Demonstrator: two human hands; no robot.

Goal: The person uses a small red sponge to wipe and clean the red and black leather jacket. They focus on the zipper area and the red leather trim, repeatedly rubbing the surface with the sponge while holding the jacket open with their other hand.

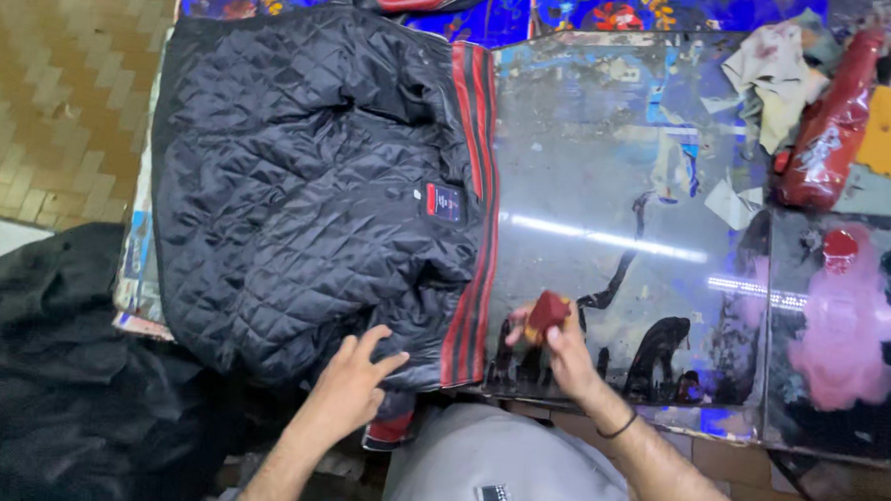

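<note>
The left hand (351, 385) lies flat on the near edge of a black quilted jacket (298, 184), its fingers (376, 346) spread wide and pressing the fabric, gripping nothing. The jacket is laid lining-up on the table (609, 168) and covers its whole left part; beyond those fingers the quilted cloth bunches into folds, with a small dark label (444, 202) sewn further up. Just to the right of the left fingers runs the jacket's red-and-black striped band (472, 212), which stretches away from the person along the jacket's edge.

The right hand (559, 348) is past that band, over the glossy table top, with its fingers closed around a small dark red block (546, 312) whose top sticks out above the fingertips. I cannot tell whether the block touches the table. A dark band (618, 425) circles that wrist.

Between the two hands only the striped band lies. Beyond the right fingers the table is bare, shiny and stained. Well off to their right, at the far corner, lie a pile of pale and yellow scraps (774, 74) and a red glossy bundle (828, 127); nearer, a pink blotch (848, 328) marks the surface. Left of the left hand, off the table, a heap of black cloth (50, 363) rests beside the tiled floor (52, 83).
</note>
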